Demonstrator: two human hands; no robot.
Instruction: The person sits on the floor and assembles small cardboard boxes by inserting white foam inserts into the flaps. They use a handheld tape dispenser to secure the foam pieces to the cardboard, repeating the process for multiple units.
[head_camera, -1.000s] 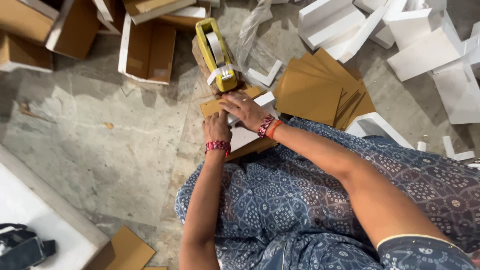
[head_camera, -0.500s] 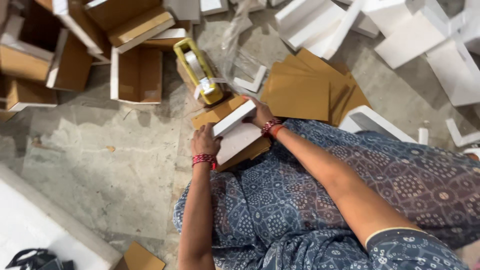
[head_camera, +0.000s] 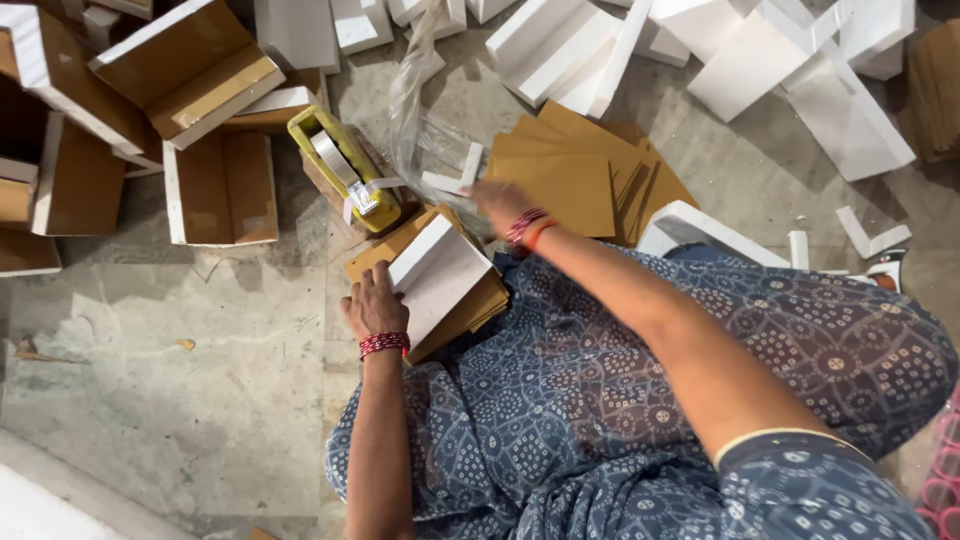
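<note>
Head view: left hand clasps the small white-and-brown box at the lap's edge, beside the yellow tape dispenser. Right hand, blurred, grip unclear, reaches toward the cardboard sheets. Best practice: keep the box braced level.
</note>
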